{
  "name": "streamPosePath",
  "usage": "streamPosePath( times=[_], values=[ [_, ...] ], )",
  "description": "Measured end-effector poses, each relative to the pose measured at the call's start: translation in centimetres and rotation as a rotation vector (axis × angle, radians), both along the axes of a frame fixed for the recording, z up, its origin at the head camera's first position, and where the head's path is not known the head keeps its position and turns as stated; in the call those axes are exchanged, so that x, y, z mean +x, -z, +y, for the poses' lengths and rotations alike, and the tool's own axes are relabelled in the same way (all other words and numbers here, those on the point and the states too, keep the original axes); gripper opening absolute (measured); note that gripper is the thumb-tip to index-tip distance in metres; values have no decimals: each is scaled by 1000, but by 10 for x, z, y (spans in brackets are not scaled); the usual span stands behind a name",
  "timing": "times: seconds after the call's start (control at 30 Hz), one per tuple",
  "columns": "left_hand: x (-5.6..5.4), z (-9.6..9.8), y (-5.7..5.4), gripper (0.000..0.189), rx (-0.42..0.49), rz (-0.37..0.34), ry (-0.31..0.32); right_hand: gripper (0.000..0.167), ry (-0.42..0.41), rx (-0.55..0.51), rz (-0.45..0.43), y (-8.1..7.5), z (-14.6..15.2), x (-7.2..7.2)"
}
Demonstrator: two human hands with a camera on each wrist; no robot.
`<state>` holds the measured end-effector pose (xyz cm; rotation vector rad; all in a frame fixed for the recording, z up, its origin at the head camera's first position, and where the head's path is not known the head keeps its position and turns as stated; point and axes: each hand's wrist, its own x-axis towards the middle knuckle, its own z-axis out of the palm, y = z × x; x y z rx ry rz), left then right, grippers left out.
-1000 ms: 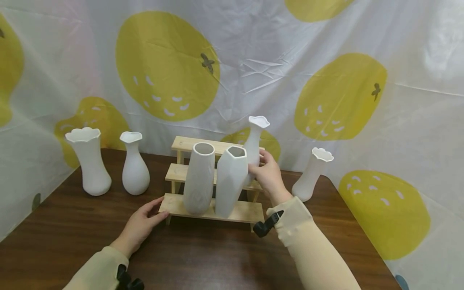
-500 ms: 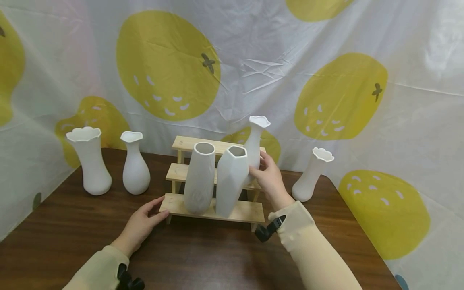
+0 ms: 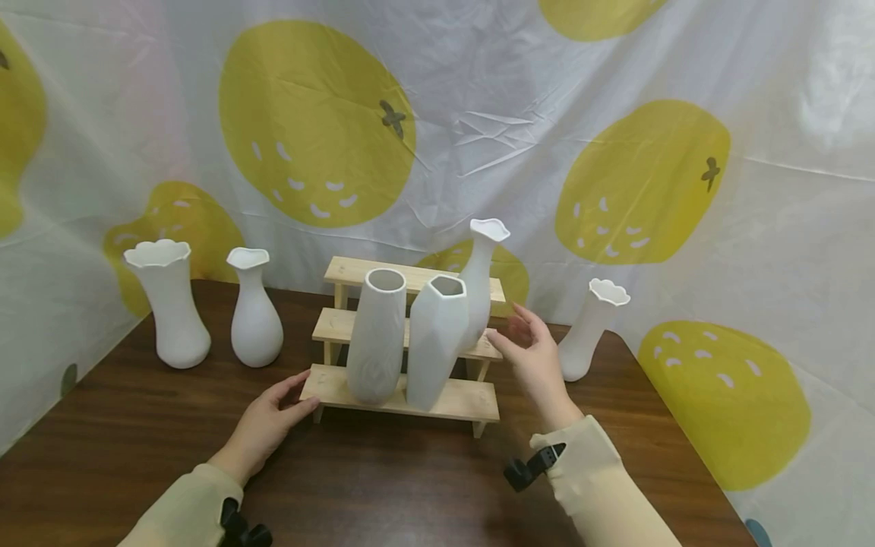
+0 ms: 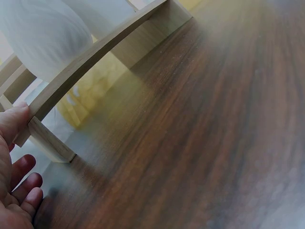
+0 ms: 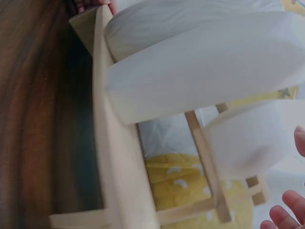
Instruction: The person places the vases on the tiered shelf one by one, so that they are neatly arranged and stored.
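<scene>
A three-step wooden display stand (image 3: 465, 399) carries three white vases. My left hand (image 3: 263, 425) grips the left end of its lowest step; in the left wrist view the thumb (image 4: 15, 117) lies on the board's end. A rounded tall vase (image 3: 374, 342) and a faceted vase (image 3: 432, 349) stand side by side on that step. Behind them, on the middle step's right part, is a narrow-necked vase (image 3: 478, 277) with a wavy rim, its base partly hidden by the faceted one. Just right of it, my right hand (image 3: 536, 365) has its fingers parted, holding nothing.
On the brown wooden table (image 3: 383, 486), a scallop-rimmed vase (image 3: 171, 311) and another narrow-necked vase (image 3: 256, 327) stand left of the stand. A slim scallop-rimmed vase (image 3: 591, 330) is at the right, partly behind my right hand. A fruit-print curtain (image 3: 478, 91) hangs behind.
My right hand has let go of the narrow-necked vase and drawn away to the right and down. That vase stays on the middle step. The left hand keeps its place.
</scene>
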<state>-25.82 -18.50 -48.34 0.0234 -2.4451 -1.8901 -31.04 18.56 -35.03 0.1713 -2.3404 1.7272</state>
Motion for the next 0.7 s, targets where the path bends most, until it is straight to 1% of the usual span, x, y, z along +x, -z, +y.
streamPosePath(
  times=[0.1,0.17,0.43,0.53,0.7],
  values=[
    [1,0,-1,75,-4,-2,-1,66,20,-25,15,11,9,6],
    [1,1,-2,75,-3,-3,-1,64,39,-41,10,19,14,9],
    [3,1,-4,74,-1,1,2,63,87,-66,-37,57,21,21],
    [3,1,-4,74,6,1,6,63,83,-71,-55,71,20,24],
    [3,2,-4,75,5,-2,10,63,39,-67,-70,88,19,28]
  ],
)
